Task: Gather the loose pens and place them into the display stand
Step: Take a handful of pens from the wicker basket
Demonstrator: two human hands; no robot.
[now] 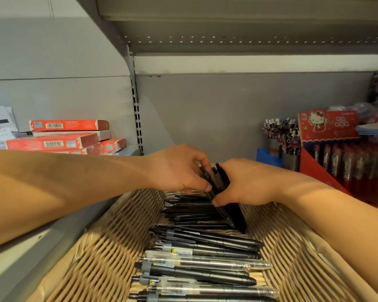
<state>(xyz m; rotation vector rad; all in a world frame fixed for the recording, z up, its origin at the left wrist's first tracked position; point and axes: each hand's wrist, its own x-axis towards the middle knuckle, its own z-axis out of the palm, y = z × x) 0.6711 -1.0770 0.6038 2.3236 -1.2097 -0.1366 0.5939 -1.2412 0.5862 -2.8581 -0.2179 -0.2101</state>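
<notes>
Nearest me, loose pens [202,267] are lying crosswise in a row along the middle of the wicker basket [96,258], running from its near edge toward the far end, some black, some clear-barrelled. They are looking light, stiff and smooth, so I am judging they will slip against each other if I scoop too many at once; pinching a small bunch around the middle of the barrels should be keeping them square.

Further in, a darker heap of pens is lying across the far half of the basket, just below my fingers.

At the basket's far end I am holding a bundle of black pens [216,182] upright and tilted, clicker ends up, between both hands. My left hand [175,171] is curling over the tops, thumb and fingertips pressing on the bundle's left side. My right hand [244,184] is gripping its right side, thumb across the front. A dark, slanted holder [238,216], which I am taking for the display stand, is standing under my right hand, and the bundle's lower ends seem to be going into it, though I cannot tell how deep.

Beyond the basket, red boxes [68,136] are stacked on the shelf at the left, and a red cartoon-cat pen display [327,125] is standing at the right.
</notes>
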